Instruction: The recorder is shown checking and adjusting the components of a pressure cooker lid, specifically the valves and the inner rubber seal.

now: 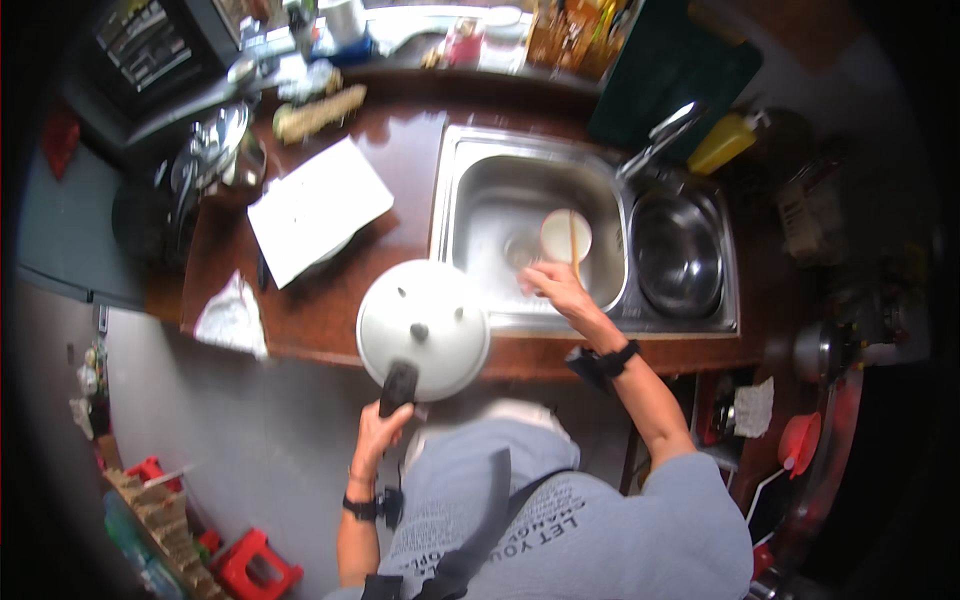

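Our left hand [376,428] had its grip closed around the black handle [399,386] of a round white lidded pan [440,300], which was over the front edge of the brown table [315,322]. Our blurred right hand [555,281] was over the rectangular stainless-steel sink [480,205], fingers partly curled, and we could not tell whether it held anything. We judged the pan stiff, smooth and front-heavy, best held by that handle.

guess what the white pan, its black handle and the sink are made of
White pan: probably metal with pale enamel or another coating; smooth, opaque surface, core hidden. Black handle: likely plastic, judging by its dark, nonmetallic look. Sink: apparently stainless steel, silvery with soft reflections.
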A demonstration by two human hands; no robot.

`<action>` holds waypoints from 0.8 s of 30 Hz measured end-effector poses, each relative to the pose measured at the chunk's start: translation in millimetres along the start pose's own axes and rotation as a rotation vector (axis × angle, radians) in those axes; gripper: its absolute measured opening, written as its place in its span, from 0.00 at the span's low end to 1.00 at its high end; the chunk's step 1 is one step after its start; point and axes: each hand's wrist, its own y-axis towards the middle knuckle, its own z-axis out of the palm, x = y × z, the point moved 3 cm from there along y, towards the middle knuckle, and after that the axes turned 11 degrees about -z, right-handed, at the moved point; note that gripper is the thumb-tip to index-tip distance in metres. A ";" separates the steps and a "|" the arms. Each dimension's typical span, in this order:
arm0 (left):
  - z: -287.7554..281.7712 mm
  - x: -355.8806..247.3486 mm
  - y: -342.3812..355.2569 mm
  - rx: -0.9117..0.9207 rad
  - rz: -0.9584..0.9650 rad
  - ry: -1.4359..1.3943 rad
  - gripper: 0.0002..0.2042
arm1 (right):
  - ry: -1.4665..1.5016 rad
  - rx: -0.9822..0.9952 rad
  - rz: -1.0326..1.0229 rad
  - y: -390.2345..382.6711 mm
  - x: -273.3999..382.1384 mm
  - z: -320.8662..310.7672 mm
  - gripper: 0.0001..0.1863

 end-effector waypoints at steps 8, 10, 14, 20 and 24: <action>5.0 17.2 9.4 -0.098 -0.080 -0.070 0.14 | -0.605 -0.250 -0.593 11.2 245.3 -154.6 0.09; 5.2 21.6 10.4 -0.097 -0.112 -0.085 0.14 | -0.766 -0.217 -0.747 29.5 293.2 -167.6 0.10; 3.3 27.7 12.5 -0.075 -0.166 -0.077 0.14 | -1.190 -0.204 -0.701 110.0 357.3 -190.0 0.12; 5.4 17.8 7.0 -0.084 -0.244 -0.132 0.13 | -1.503 -0.226 -0.463 264.2 350.6 -191.8 0.11; 6.7 17.9 10.4 -0.082 -0.267 -0.148 0.13 | -1.751 -0.256 -0.504 335.7 305.3 -188.8 0.11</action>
